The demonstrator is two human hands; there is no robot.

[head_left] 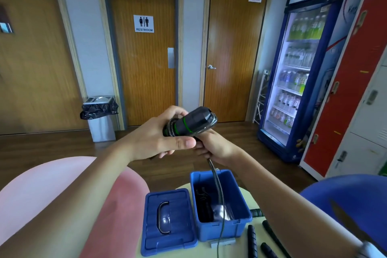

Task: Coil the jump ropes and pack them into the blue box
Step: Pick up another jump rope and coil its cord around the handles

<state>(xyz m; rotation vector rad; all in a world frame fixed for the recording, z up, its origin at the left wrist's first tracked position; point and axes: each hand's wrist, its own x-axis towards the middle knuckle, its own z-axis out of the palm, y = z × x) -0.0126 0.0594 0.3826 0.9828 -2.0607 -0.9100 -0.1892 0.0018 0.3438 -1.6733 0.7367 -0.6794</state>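
Rope being wound onto its handles above the open box.

Nearest, spare black handles are lying on the pale table beside the blue box, whose lid is sitting off to its left; dark coiled rope is already resting inside. Above, the right hand is closing around the trailing cord, which is hanging slack down past the box. The left hand is wrapping fingers and thumb around the jump rope bundle, black handles with green rings. The cord looks light, limp and slick, likely to spring loose; gripping the stiff handles across the wraps seems safest. Beyond, a bin and doors.
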